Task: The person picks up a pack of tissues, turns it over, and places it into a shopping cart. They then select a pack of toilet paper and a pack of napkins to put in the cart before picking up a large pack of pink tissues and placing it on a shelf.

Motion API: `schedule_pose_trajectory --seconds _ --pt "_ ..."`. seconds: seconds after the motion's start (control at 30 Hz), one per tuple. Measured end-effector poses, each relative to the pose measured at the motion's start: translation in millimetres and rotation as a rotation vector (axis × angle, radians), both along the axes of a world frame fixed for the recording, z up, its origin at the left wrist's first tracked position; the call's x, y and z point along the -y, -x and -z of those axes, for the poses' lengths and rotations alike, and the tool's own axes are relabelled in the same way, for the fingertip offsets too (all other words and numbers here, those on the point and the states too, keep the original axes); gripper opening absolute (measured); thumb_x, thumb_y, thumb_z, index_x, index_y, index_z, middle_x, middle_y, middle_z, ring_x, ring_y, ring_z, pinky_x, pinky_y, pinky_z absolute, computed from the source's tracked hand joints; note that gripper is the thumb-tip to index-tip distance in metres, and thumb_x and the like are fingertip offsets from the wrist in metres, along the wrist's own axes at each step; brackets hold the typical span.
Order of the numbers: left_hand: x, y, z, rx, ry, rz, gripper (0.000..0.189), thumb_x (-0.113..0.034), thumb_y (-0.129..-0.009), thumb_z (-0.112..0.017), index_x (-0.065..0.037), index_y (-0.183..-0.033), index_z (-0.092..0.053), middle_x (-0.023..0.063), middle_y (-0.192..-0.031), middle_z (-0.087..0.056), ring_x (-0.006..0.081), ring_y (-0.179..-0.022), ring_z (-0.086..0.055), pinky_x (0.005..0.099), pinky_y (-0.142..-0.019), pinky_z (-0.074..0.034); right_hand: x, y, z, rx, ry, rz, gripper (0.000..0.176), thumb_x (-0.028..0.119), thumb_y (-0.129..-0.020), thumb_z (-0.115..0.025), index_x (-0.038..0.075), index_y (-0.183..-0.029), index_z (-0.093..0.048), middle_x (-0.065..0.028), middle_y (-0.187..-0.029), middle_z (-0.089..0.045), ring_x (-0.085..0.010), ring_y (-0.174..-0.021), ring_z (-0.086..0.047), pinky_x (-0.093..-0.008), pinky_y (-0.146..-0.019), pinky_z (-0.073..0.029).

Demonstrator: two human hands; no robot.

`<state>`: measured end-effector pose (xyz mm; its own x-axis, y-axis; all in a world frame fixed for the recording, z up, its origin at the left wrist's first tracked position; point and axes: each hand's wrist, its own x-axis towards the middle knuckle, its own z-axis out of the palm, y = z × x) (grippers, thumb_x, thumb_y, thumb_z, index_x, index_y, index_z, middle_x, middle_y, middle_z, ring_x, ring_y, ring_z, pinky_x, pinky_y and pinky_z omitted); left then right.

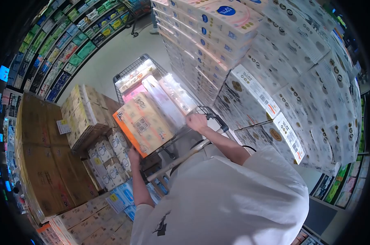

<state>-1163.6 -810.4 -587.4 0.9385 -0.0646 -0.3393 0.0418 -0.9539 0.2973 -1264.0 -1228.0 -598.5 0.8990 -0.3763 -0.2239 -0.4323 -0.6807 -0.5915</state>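
A shopping cart (120, 77) stands in front of me, filled with packs. An orange-edged, cream tissue pack (142, 124) lies at its near left. My left hand (134, 157) is at the lower left edge of this pack, its fingers partly hidden. My right hand (196, 121) is at the cart's right side, by the near end of a clear-wrapped pack (177, 94); its fingers look bent, and what they grip is unclear. Between them lies a white and purple pack (162, 100). The cart's handle bar (181, 160) runs between my forearms.
Tall stacks of wrapped tissue packs (270, 77) rise on the right. Brown cartons (50, 159) and yellowish packs (80, 116) are piled on the left, with blue packs (125, 196) nearer. Beyond are stocked shelves (66, 45), another cart (136, 12) and part of a person's leg (154, 24).
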Motion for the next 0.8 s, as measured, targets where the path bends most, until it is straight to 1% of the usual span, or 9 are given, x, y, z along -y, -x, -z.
schedule_pose_trajectory --seconds 0.1,0.2,0.23,0.37,0.43,0.53,0.63,0.73,0.8 --pt "-1 -24 -1 -0.03 0.028 -0.047 0.033 -0.019 -0.093 -0.062 -0.011 -0.125 -0.065 0.0202 -0.102 -0.072 0.0376 -0.096 -0.07 0.0458 -0.082 -0.054 -2 -22 -5 0.003 -0.01 -0.007 0.039 0.037 -0.088 -0.051 0.007 -0.077 -0.074 -0.0199 -0.077 -0.07 -0.0393 -0.076 -0.068 -0.0496 -0.072 -0.053" --pt "-10 -52 8 -0.014 0.064 -0.007 0.032 -0.018 -0.093 -0.062 -0.011 -0.124 -0.065 0.0198 -0.103 -0.072 0.0371 -0.095 -0.07 0.0452 -0.082 -0.054 -6 -43 -7 0.004 -0.003 -0.011 0.04 0.037 -0.088 -0.05 0.007 -0.078 -0.074 -0.0202 -0.077 -0.069 -0.0401 -0.075 -0.068 -0.0504 -0.072 -0.053" --pt "-13 -61 12 -0.009 0.011 0.0 0.032 -0.018 -0.093 -0.062 -0.01 -0.124 -0.064 0.0199 -0.103 -0.072 0.0373 -0.096 -0.07 0.0452 -0.082 -0.054 -8 -51 -7 -0.013 -0.003 -0.005 0.039 0.036 -0.088 -0.05 0.007 -0.078 -0.074 -0.02 -0.077 -0.069 -0.0401 -0.075 -0.068 -0.0504 -0.072 -0.053" --pt "-21 -94 18 0.02 0.055 0.011 0.032 -0.019 -0.093 -0.062 -0.009 -0.123 -0.065 0.0202 -0.103 -0.072 0.0375 -0.096 -0.069 0.0455 -0.082 -0.054 -14 -82 -12 -0.02 -0.018 -0.002 0.038 0.036 -0.087 -0.05 0.008 -0.078 -0.074 -0.0193 -0.077 -0.069 -0.0396 -0.075 -0.068 -0.05 -0.072 -0.053" --pt "-10 -108 -1 0.005 0.063 0.015 0.032 -0.02 -0.093 -0.062 -0.008 -0.123 -0.065 0.0209 -0.103 -0.072 0.0379 -0.097 -0.069 0.0459 -0.083 -0.054 -19 -96 -12 -0.046 -0.018 0.004 0.037 0.036 -0.087 -0.05 0.009 -0.078 -0.074 -0.0191 -0.077 -0.069 -0.0392 -0.076 -0.068 -0.0498 -0.072 -0.053" --pt "-26 -137 17 0.04 0.184 0.05 0.032 -0.021 -0.094 -0.061 -0.008 -0.123 -0.065 0.0221 -0.103 -0.071 0.0386 -0.097 -0.069 0.0462 -0.082 -0.053 -21 -120 -8 -0.046 -0.003 0.012 0.038 0.037 -0.086 -0.05 0.009 -0.078 -0.074 -0.0191 -0.077 -0.069 -0.0391 -0.076 -0.068 -0.0496 -0.072 -0.053" --pt "-28 -168 18 -0.015 0.081 0.053 0.034 -0.022 -0.094 -0.06 -0.008 -0.125 -0.064 0.0231 -0.103 -0.071 0.0391 -0.096 -0.069 0.0457 -0.081 -0.053 -27 -139 -4 -0.032 0.01 0.019 0.039 0.038 -0.087 -0.05 0.009 -0.079 -0.074 -0.0192 -0.077 -0.069 -0.0392 -0.075 -0.068 -0.0497 -0.072 -0.053" --pt "-29 -193 14 0.005 0.098 0.075 0.036 -0.023 -0.094 -0.06 -0.01 -0.128 -0.063 0.0235 -0.105 -0.07 0.0387 -0.097 -0.068 0.0458 -0.082 -0.053 -31 -160 -2 -0.01 0.024 0.026 0.039 0.038 -0.088 -0.051 0.008 -0.078 -0.074 -0.0182 -0.076 -0.069 -0.0373 -0.074 -0.068 -0.0484 -0.071 -0.054" --pt "-28 -207 13 0.009 0.133 0.05 0.037 -0.023 -0.095 -0.06 -0.011 -0.13 -0.061 0.0237 -0.106 -0.07 0.0392 -0.099 -0.068 0.0469 -0.083 -0.052 -34 -173 0 0.007 0.037 0.031 0.039 0.037 -0.088 -0.052 0.007 -0.077 -0.074 -0.0176 -0.075 -0.069 -0.0363 -0.072 -0.069 -0.0475 -0.07 -0.054"
